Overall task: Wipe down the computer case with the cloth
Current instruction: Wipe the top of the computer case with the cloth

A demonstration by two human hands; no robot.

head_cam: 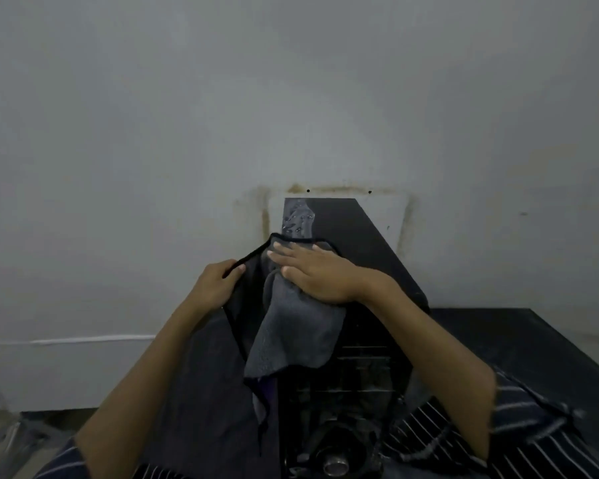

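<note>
Computer case (357,236) standing on end against the wall, directly under both hands, top panel partly wiped, wet droplets left just beyond the fingertips. Cloth (291,326) pressed flat onto the top by right hand (319,271), fingers straight. Left hand (215,281) pinching the cloth's black hem, just left.

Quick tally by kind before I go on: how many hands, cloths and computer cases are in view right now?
Hands: 2, the left hand pinching the cloth's edge, the right hand flat on it
Cloths: 1, the grey cloth
Computer cases: 1, the black computer case
Total: 4
</note>
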